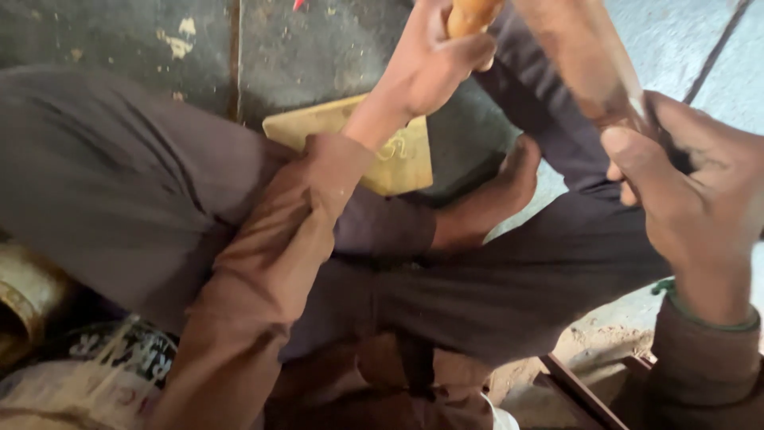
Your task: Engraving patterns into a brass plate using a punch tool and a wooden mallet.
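While the person is sitting cross-legged on the floor, left hand (434,60) at twelve o'clock, fingers closing round an orange-brown wooden piece (471,14), right hand (688,187) at three o'clock, fingers clasping what is possibly a blurred blade (593,64), yellow board (398,155) lying beneath.

Your left hand (430,64) grips a wooden piece (471,14) that the top edge cuts off. Right of it, the tool (593,60) in your right hand (688,187) is smeared by motion blur, its kind unclear.
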